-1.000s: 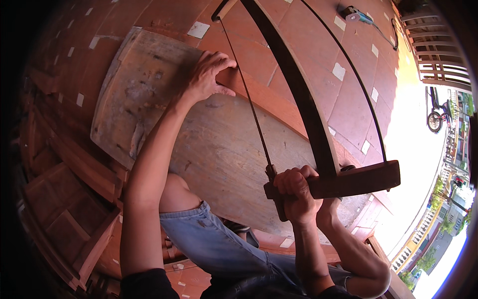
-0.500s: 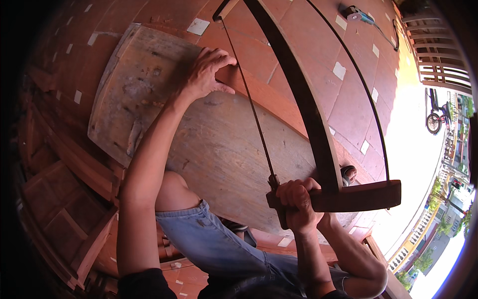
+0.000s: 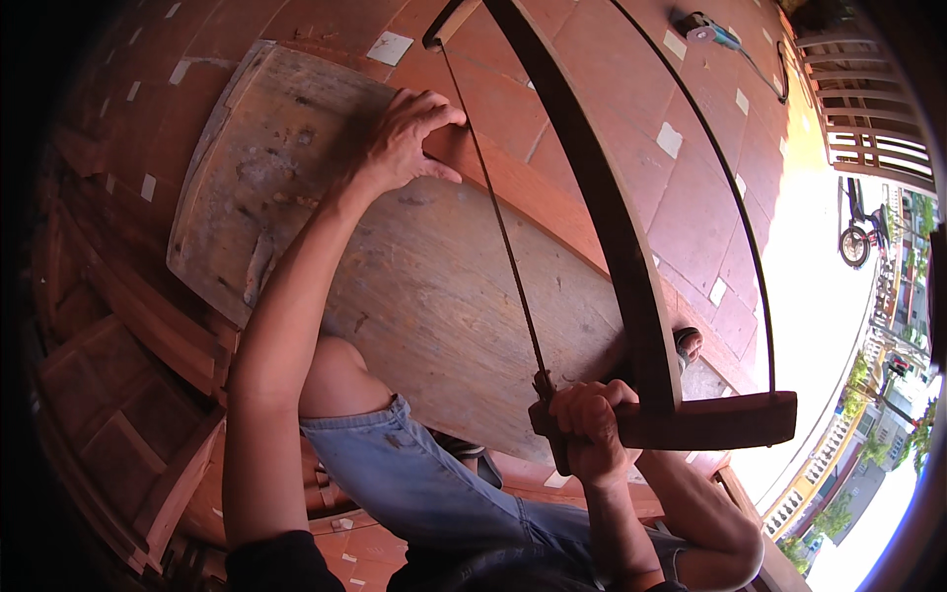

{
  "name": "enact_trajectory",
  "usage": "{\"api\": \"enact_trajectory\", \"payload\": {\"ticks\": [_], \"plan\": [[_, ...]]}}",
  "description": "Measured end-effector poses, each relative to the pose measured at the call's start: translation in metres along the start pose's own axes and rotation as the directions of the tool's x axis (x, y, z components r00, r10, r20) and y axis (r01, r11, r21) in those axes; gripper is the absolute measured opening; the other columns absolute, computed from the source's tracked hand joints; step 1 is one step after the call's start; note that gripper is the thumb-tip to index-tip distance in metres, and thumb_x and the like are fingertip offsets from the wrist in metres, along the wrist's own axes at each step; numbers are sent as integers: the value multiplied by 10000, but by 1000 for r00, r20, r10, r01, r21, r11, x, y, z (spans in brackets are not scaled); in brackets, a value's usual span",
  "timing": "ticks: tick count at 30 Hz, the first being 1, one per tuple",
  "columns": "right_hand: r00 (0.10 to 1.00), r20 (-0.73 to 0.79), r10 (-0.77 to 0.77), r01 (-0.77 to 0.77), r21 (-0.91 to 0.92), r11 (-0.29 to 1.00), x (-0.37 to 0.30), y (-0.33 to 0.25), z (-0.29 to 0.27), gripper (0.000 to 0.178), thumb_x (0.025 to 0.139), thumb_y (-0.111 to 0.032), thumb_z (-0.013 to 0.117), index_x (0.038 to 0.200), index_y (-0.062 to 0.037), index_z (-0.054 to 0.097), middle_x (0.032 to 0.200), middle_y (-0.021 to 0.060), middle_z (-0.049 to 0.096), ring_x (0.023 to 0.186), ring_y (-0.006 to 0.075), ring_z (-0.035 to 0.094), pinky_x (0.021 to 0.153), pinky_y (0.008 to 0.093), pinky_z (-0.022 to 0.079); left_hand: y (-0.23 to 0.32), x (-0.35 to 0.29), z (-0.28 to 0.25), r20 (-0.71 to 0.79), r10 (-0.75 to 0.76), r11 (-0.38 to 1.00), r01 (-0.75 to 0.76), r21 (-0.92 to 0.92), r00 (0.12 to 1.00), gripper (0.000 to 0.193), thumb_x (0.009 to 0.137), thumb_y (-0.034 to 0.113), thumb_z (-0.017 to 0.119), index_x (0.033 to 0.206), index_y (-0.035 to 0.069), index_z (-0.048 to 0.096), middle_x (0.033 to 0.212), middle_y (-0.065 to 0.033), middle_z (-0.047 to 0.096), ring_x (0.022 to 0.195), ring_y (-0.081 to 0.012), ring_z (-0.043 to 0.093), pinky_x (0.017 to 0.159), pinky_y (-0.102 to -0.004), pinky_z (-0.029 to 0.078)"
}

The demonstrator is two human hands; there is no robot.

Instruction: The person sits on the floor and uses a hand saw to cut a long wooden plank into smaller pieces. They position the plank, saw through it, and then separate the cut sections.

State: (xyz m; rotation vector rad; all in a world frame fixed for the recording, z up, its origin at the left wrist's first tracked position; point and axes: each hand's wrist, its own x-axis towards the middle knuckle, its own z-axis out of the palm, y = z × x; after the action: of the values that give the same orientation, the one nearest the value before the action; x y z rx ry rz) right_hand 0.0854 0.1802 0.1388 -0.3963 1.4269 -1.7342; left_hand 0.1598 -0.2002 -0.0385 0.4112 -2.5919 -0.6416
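My right hand point(image 3: 595, 424) is wrapped round the grip at the near end of a wooden frame saw point(image 3: 592, 197). The saw's thin blade point(image 3: 505, 232) runs away from me and crosses over a reddish wooden strip point(image 3: 547, 205), close to my left fingertips. That strip lies along the far right edge of a worn wooden board point(image 3: 424, 266). My left hand point(image 3: 409, 138) straddles the strip's left end, thumb on the near side and fingers on the far side. Whether the blade's teeth touch the wood I cannot tell.
A blue-and-grey power tool point(image 3: 705, 30) with a cord lies on the tiled floor point(image 3: 612, 69). Dark wooden furniture parts point(image 3: 128, 395) stand at the left. My bent knee point(image 3: 340, 375) is beside the board. A slatted wooden piece point(image 3: 868, 99) is at the far right.
My right hand and the near end of the saw have come a little toward me. My left hand stays at the strip's end, with only a slight shift in the picture.
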Motion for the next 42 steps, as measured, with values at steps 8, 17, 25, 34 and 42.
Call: {"api": "enact_trajectory", "payload": {"ticks": [8,17,25,34,42], "plan": [[997,-73,-25,29,58,998,118,45,35,297,1032,-117,637,778,-67,492,690,44,494,641,173,481,703,391,482,7,11,-5,9,-39,984,40,-173,999,673,698,455,909,1191,119,595,1192,-38,596,1139,-261,547,1019,-425,456],[997,-70,9,-7,27,1000,116,26,45,304,1031,-138,649,778,-75,493,689,36,489,642,164,471,715,390,480,27,39,38,-383,-767,641,574,-510,516,311,886,180,755,1152,69,638,822,-23,679,770,-159,655,733,-345,526],[998,-59,29,-30,-7,1000,-43,-26,7,340,1048,-210,635,777,-107,457,625,24,453,566,167,476,653,398,493,16,27,40,-440,-755,655,583,-480,486,310,830,144,790,1075,76,613,823,-44,683,752,-185,666,724,-361,535],[996,-79,-34,36,23,999,120,39,40,290,1037,-123,642,797,-75,486,688,35,482,628,155,477,699,394,491,20,37,46,-447,-752,656,611,-443,484,293,802,163,789,1023,76,618,827,-43,682,743,-190,671,722,-365,539],[996,-85,41,-42,-16,999,5,-4,17,329,1050,-157,608,773,-104,439,652,32,460,614,167,499,691,380,496,6,26,47,-520,-704,698,606,-381,483,295,798,167,804,1030,78,645,827,-47,685,754,-195,672,720,-371,543]]}}
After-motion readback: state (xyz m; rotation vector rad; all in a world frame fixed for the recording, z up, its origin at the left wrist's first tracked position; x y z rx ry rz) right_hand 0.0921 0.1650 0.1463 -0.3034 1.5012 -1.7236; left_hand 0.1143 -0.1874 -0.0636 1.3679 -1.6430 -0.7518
